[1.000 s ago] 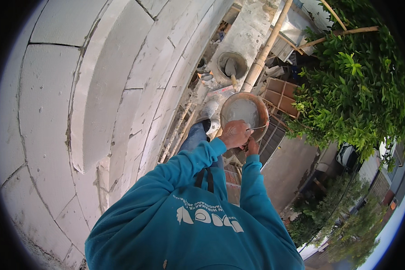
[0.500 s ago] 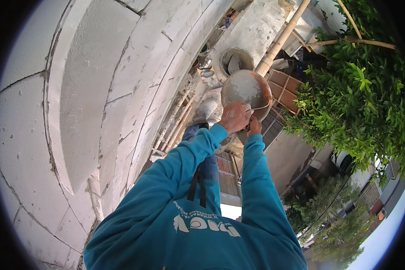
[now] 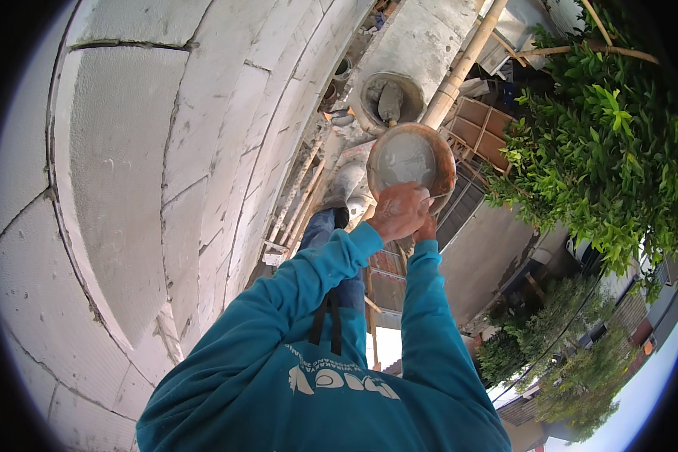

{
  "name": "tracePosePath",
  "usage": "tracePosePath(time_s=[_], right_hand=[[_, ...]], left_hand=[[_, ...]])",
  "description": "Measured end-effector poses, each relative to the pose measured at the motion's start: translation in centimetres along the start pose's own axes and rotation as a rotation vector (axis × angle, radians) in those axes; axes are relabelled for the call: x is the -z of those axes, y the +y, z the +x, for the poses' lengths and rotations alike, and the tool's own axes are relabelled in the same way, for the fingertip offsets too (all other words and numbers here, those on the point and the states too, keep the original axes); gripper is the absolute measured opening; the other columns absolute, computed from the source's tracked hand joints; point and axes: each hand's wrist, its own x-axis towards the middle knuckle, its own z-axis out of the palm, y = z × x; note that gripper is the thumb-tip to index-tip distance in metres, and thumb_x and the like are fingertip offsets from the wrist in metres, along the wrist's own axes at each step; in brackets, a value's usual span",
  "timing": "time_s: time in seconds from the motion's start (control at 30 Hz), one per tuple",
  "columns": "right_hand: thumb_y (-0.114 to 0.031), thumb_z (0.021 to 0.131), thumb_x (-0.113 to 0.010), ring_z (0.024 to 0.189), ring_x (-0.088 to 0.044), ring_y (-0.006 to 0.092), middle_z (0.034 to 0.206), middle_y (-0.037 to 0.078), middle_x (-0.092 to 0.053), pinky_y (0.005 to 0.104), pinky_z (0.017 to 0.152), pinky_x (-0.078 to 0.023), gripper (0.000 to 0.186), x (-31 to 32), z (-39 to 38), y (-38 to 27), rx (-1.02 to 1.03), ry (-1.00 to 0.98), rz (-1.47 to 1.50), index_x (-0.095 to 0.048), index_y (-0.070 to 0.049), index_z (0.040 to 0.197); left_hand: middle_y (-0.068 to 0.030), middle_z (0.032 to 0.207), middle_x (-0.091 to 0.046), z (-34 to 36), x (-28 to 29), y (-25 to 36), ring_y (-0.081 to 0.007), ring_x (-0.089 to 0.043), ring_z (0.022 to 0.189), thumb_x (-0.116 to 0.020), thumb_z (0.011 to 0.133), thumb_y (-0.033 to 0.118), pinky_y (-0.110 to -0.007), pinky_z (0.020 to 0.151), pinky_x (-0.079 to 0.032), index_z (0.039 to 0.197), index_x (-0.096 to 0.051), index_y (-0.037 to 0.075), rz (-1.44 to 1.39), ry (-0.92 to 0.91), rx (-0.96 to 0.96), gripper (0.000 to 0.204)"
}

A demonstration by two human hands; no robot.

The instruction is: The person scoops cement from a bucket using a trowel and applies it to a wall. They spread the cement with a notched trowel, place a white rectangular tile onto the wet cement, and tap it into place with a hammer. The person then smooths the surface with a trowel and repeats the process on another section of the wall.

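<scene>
A round, reddish-brown stained bucket (image 3: 446,157) is held out in front of me, with wet grey slurry (image 3: 405,162) inside. My left hand (image 3: 399,212), dusted with grey, is closed at the bucket's near edge. Beside it on the right, my right hand (image 3: 425,228) is also closed at that edge, its fingers partly hidden. Part of a thin pale handle shows by the hands. Beyond the held bucket sits a second bucket (image 3: 367,96), smeared with mortar, with a grey, mortar-coated object (image 3: 390,102) in it whose kind I cannot make out.
A pale block wall (image 3: 120,188) rises close on my left. A bamboo pole (image 3: 459,75) slants past the buckets on the right. Rough planking or slab (image 3: 418,38) extends ahead. Leafy branches (image 3: 595,143) hang at the right. Below, past my leg, are poles and a lower level.
The held bucket's mouth has turned so that more of the slurry inside shows. Both hands stay at its near edge. The whole view has shifted slightly.
</scene>
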Motion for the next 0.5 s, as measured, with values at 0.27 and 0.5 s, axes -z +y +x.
tracePosePath(time_s=[0.27, 0.5], right_hand=[[-0.018, 0.085, -0.057, 0.063, -0.064, 0.0243, 0.088, 0.014, -0.065, 0.0385, 0.045, -0.054, 0.032, -4.0, 0.1, -11.3, -0.396, 0.258, 0.269, -0.06, 0.007, 0.105], [-0.017, 0.081, -0.057, 0.055, -0.06, 0.022, 0.076, 0.013, -0.064, 0.0385, 0.042, -0.046, 0.029, -4.3, 1.1, -12.8, -0.333, 0.302, 0.254, -0.064, 0.009, 0.093]], left_hand=[[-0.0151, 0.085, -0.062, 2.3, -0.4, -3.8, -0.0373, -0.062, 0.082, -0.057, 0.092, 0.028, -0.048, 0.072, -0.048, 0.085, -0.066, 0.007, -0.011, 0.055, 0.09, 0.024], [-0.0155, 0.085, -0.062, 3.5, -0.7, -4.6, -0.0378, -0.062, 0.082, -0.057, 0.091, 0.028, -0.049, 0.071, -0.048, 0.086, -0.066, 0.008, -0.059, 0.034, 0.112, 0.023]])
